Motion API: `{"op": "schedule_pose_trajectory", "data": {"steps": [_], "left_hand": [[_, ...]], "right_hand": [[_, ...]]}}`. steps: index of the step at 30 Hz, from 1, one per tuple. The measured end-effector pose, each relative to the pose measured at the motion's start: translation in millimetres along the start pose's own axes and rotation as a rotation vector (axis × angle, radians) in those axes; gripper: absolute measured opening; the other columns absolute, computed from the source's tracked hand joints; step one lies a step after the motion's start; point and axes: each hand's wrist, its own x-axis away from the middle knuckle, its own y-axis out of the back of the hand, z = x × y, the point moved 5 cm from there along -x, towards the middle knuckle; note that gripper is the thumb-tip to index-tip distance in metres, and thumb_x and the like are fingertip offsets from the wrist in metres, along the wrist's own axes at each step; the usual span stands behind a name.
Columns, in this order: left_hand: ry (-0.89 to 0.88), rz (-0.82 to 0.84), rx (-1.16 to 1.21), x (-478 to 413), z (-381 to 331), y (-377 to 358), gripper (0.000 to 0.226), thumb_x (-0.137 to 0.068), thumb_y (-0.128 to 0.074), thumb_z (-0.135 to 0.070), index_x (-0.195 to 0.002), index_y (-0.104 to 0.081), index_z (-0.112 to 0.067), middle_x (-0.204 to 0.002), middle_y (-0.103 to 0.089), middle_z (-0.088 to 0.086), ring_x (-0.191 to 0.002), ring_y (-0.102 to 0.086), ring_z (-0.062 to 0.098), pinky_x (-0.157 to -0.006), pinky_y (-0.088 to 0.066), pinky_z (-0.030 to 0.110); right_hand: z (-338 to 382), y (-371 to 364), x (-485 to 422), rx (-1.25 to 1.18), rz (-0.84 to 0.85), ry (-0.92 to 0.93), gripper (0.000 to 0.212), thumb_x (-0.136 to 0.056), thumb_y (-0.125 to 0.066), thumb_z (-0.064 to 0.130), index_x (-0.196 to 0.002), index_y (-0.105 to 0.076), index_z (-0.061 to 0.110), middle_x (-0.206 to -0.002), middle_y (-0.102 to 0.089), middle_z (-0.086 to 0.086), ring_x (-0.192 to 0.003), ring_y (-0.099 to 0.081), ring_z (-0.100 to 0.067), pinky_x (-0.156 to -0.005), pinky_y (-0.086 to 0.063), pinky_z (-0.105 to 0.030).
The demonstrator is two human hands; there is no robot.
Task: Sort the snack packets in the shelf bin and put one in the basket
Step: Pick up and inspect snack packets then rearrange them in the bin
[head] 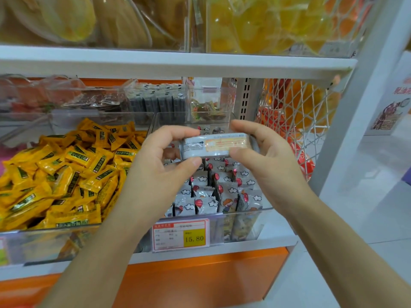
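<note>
Shelving (178, 65) in white fills the view, and its lower board carries clear bins side by side. At the board's left end the larger bin (55, 230) is heaped with yellow packets (66, 170) lying every way. Just beside it, toward the board's right end, the shelf bin (244, 223) holds snack packets (222, 192), white with cloud and red balloon prints, standing on edge in rows. Beyond the right end hangs white netting (289, 121) with orange and yellow goods behind it. Both bare forearms reach up from the lower edge. The left hand (160, 165) pinches the left end of one packet (215, 144), thumb beneath and curled fingers on top; the right hand (266, 165) grasps the right end the same way. A price tag (181, 235), red-bordered with a yellow square reading 15.80, is fixed at the front left corner of the shelf bin. The packet lies level between the two hands, its printed back facing the camera, above the middle of the shelf bin and clear of the rows below it
</note>
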Motion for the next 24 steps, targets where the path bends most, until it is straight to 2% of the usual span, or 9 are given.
{"op": "schedule_pose_trajectory", "data": {"steps": [2, 6, 8, 13, 16, 18, 20, 21, 24], "left_hand": [[0.034, 0.041, 0.072, 0, 4, -1, 0.047, -0.079, -0.066, -0.005, -0.104, -0.055, -0.043, -0.112, -0.06, -0.01, -0.096, -0.06, 0.0, -0.069, -0.048, 0.008], [0.119, 0.036, 0.123, -1, 13, -1, 0.041, -0.075, -0.065, -0.033, -0.115, -0.056, -0.035, -0.113, -0.064, -0.011, -0.097, -0.062, -0.002, -0.074, -0.052, 0.014], [0.075, 0.01, 0.095, -2, 10, -1, 0.03, -0.081, -0.064, -0.021, -0.108, -0.061, -0.033, -0.108, -0.065, -0.009, -0.093, -0.063, -0.001, -0.071, -0.05, 0.012], [0.035, 0.01, 0.068, -2, 9, 0, 0.035, -0.082, -0.065, -0.01, -0.105, -0.062, -0.035, -0.106, -0.066, -0.012, -0.098, -0.062, 0.002, -0.078, -0.052, 0.019], [0.035, -0.039, 0.074, -4, 11, -3, 0.027, -0.086, -0.06, -0.015, -0.103, -0.061, -0.036, -0.106, -0.065, -0.01, -0.092, -0.063, 0.0, -0.071, -0.05, 0.012], [0.077, -0.077, 0.107, -8, 14, -8, 0.02, -0.089, -0.056, -0.017, -0.099, -0.06, -0.034, -0.105, -0.065, -0.004, -0.086, -0.066, 0.002, -0.068, -0.052, 0.014], [0.124, -0.083, 0.133, -14, 15, -15, 0.015, -0.091, -0.054, -0.017, -0.099, -0.06, -0.029, -0.107, -0.065, 0.0, -0.083, -0.067, 0.004, -0.07, -0.055, 0.021], [0.138, -0.08, 0.145, -17, 16, -19, 0.014, -0.092, -0.053, -0.018, -0.101, -0.059, -0.026, -0.107, -0.064, 0.001, -0.083, -0.068, 0.004, -0.07, -0.056, 0.022], [0.147, -0.072, 0.125, -24, 19, -27, 0.028, -0.093, -0.051, -0.024, -0.121, -0.05, -0.02, -0.108, -0.059, -0.008, -0.086, -0.066, 0.003, -0.068, -0.054, 0.017]], "right_hand": [[3, 3, -1, -0.047, 0.026, 0.024, 0.036, -0.07, -0.067, 0.014, -0.101, -0.065, 0.032, -0.116, -0.064, 0.001, -0.1, -0.064, -0.012, -0.083, -0.052, -0.03], [15, -1, 2, -0.159, 0.138, 0.114, 0.033, -0.066, -0.062, -0.004, -0.088, -0.064, 0.02, -0.106, -0.064, -0.005, -0.092, -0.061, -0.014, -0.069, -0.054, -0.027], [18, -4, 4, -0.148, 0.186, 0.14, 0.036, -0.068, -0.059, -0.009, -0.09, -0.061, 0.019, -0.108, -0.061, 0.0, -0.096, -0.058, -0.01, -0.068, -0.051, -0.024], [19, -4, 6, -0.041, 0.199, 0.178, 0.041, -0.078, -0.06, -0.016, -0.1, -0.061, 0.019, -0.111, -0.059, -0.001, -0.097, -0.059, -0.008, -0.078, -0.052, -0.025], [20, 3, 3, 0.056, 0.174, 0.187, 0.038, -0.081, -0.067, -0.002, -0.111, -0.06, 0.021, -0.119, -0.056, 0.0, -0.109, -0.058, -0.014, -0.085, -0.052, -0.035], [22, 9, 1, 0.161, 0.213, 0.202, 0.048, -0.078, -0.072, 0.012, -0.122, -0.056, 0.026, -0.126, -0.053, 0.012, -0.121, -0.051, -0.012, -0.096, -0.048, -0.042], [25, 12, 0, 0.253, 0.274, 0.236, 0.054, -0.075, -0.072, 0.013, -0.125, -0.056, 0.027, -0.133, -0.049, 0.015, -0.127, -0.045, -0.007, -0.101, -0.043, -0.042], [26, 14, -1, 0.267, 0.273, 0.24, 0.051, -0.075, -0.072, 0.01, -0.122, -0.058, 0.026, -0.131, -0.052, 0.012, -0.123, -0.048, -0.004, -0.098, -0.046, -0.038], [22, 24, -5, 0.116, 0.092, 0.155, 0.033, -0.079, -0.07, 0.005, -0.107, -0.065, 0.022, -0.103, -0.067, -0.001, -0.079, -0.067, -0.008, -0.063, -0.055, -0.023]]}}
